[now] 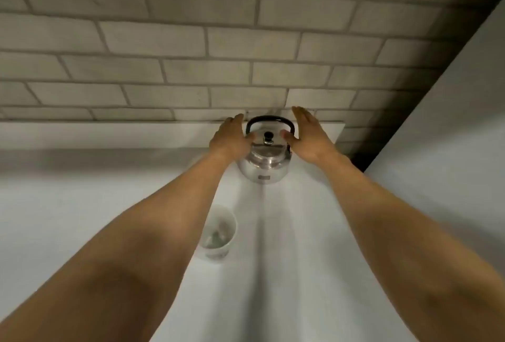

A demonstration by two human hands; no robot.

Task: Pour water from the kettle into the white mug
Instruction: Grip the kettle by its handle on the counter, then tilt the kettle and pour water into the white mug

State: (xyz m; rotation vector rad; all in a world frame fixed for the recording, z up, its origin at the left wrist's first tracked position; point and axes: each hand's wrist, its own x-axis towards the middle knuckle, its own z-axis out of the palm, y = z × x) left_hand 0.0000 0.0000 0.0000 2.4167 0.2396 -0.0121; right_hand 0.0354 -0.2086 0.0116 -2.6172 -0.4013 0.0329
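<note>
A shiny steel kettle [263, 162] with a black arched handle and a black lid knob stands upright on the white counter near the back wall. My left hand [229, 139] is at the kettle's left side, fingers apart, holding nothing. My right hand [306, 134] is at the kettle's right side, palm inward and fingers extended, apart from the handle. A white mug [218, 232] stands upright nearer to me, just right of my left forearm, which partly covers it. Its inside shows something faint that I cannot make out.
The white counter [287, 246] runs to a grey brick wall [191, 41] behind the kettle. A white vertical panel [451, 123] rises at the right. A raised white ledge [109, 134] runs along the wall's base.
</note>
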